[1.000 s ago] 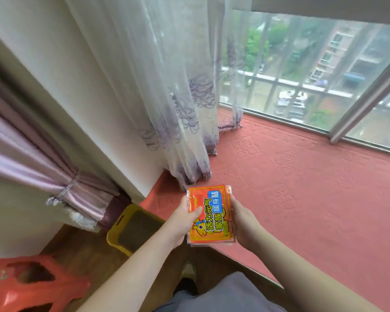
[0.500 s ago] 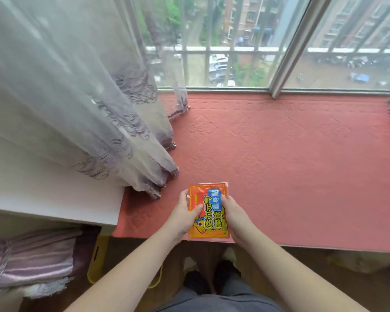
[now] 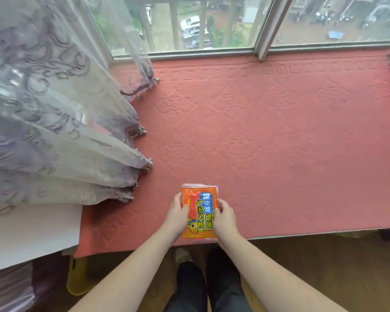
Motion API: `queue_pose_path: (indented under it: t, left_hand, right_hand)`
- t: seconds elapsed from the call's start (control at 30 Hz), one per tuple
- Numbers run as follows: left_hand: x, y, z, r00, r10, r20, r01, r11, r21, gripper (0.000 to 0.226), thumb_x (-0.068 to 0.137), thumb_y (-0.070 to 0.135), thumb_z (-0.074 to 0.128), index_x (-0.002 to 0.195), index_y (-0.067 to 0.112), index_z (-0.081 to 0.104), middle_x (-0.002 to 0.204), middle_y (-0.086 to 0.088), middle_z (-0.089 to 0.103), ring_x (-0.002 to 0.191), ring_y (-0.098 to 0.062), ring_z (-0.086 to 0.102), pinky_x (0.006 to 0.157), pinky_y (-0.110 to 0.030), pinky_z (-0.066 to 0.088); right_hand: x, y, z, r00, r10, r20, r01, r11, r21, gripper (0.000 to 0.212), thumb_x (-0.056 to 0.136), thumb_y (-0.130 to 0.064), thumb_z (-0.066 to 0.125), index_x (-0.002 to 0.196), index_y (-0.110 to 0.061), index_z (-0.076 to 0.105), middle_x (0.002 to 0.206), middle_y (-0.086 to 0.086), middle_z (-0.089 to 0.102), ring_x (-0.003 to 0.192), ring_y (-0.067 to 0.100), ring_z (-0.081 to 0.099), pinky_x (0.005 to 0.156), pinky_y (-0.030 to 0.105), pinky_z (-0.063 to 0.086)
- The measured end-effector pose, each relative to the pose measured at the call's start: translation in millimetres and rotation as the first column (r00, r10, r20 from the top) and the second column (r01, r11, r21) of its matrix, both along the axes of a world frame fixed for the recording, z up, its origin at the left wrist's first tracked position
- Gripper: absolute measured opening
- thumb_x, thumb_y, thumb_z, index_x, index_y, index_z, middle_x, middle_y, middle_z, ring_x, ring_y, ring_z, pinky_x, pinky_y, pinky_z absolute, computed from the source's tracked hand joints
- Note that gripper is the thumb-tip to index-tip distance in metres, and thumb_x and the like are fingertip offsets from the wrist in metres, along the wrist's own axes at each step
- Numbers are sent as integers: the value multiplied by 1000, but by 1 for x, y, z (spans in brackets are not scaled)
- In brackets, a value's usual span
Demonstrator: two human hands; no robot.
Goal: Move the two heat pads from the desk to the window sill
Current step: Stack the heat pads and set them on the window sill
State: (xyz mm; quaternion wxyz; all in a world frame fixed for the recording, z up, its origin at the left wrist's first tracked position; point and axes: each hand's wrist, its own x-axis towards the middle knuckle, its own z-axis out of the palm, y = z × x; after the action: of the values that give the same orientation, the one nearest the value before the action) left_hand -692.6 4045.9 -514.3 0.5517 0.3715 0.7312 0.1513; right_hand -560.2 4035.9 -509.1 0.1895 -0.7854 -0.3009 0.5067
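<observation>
The heat pads (image 3: 200,210) are orange packets with yellow and blue print, held as a flat stack; a second packet's edge peeks out under the top one. They sit low over the near edge of the window sill (image 3: 279,143), which is covered in a pink embossed mat. My left hand (image 3: 178,212) grips the stack's left side with the thumb on top. Gripping its right side is my right hand (image 3: 224,218). Whether the stack touches the mat I cannot tell.
A sheer patterned curtain (image 3: 61,131) drapes over the sill's left part. The window frame (image 3: 263,30) runs along the far edge. A white wall ledge (image 3: 32,230) juts at the left. Below are a yellow bin (image 3: 77,278) and my feet (image 3: 207,282) on a wooden floor.
The view has swung to face the window and tilted down over the sill. Both hands have carried the pads forward over the sill's near edge, keeping the same grip.
</observation>
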Motion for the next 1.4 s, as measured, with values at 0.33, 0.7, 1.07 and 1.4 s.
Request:
queue_pose_path:
  t: [0.33,0.7,1.07,1.4]
  left_hand:
    - [-5,21,-65,949,-48,-311,87,990,114,47,95,0,43,139,14,48,115,-13,60,105,-25,55,89,-31,38]
    - [-12,23,-79,936,3,-352,43,992,122,27,91,7,57,117,11,63,112,-8,61,100,-24,62,86,-27,40]
    - [-16,16,-86,938,13,-346,-4,1000,27,17,92,18,59,106,10,65,84,2,64,87,-22,63,75,-28,42]
    - [-19,19,-74,952,-73,-296,96,993,64,29,91,15,59,119,7,64,111,-12,69,99,-27,65,93,-33,47]
  right_hand:
    - [-2,19,-72,995,-42,93,48,997,-60,33,98,-10,42,123,-14,63,120,8,68,108,25,62,92,34,49]
    - [-3,25,-83,964,39,262,-15,995,-95,27,93,-11,51,113,-15,67,119,8,64,105,24,60,87,32,45]
    - [-2,38,-91,971,21,237,2,995,-98,21,94,-15,52,111,-16,64,113,5,67,106,23,59,85,31,42]
    - [5,30,-79,984,62,169,-50,996,-74,30,92,-11,53,120,-11,62,120,10,66,113,26,59,101,36,43]
